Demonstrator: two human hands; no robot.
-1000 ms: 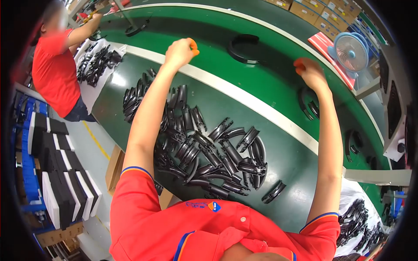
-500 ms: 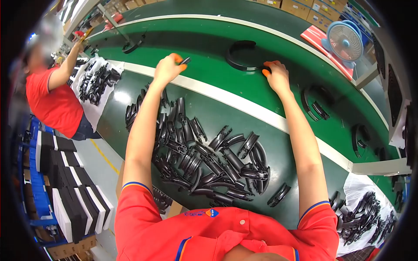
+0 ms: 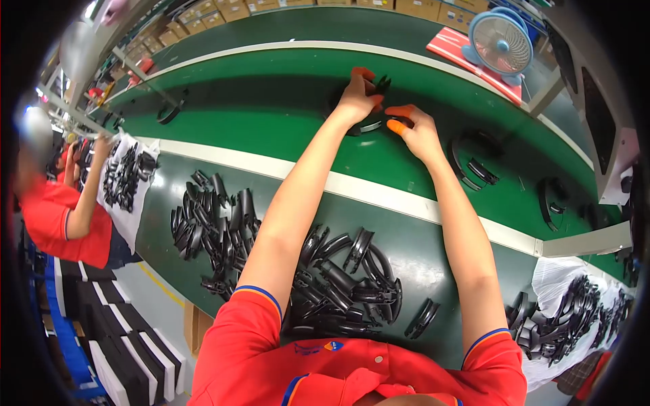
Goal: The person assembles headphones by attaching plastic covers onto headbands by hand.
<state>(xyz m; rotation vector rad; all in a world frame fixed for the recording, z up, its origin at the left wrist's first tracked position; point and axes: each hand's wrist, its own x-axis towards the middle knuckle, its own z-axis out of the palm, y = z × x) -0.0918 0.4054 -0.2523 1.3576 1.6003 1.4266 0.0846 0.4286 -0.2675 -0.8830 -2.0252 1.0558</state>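
Observation:
My left hand (image 3: 360, 97), with orange-covered fingertips, is closed on a small black part (image 3: 382, 85) over the green belt (image 3: 271, 101). Close to its right, my right hand (image 3: 415, 128) has its orange-tipped thumb and fingers bent toward each other; what lies between them is too small to make out. Partly hidden behind my left hand, a black curved piece (image 3: 371, 126) lies on the belt. Nearer my body, a pile of black curved parts (image 3: 338, 284) covers part of the dark green table (image 3: 433, 267). One black part (image 3: 422, 318) lies apart at the pile's right.
Farther right on the belt are black rings (image 3: 467, 159) with small parts inside. A blue fan (image 3: 501, 42) stands on a red board beyond the belt. A co-worker (image 3: 68, 216) in red is at the left. More black parts (image 3: 565, 314) lie on white wrapping at the lower right.
My left hand has moved right, carrying the black part to the curved piece. My right hand first came left to that piece and now sits close to my left hand. The view has shifted.

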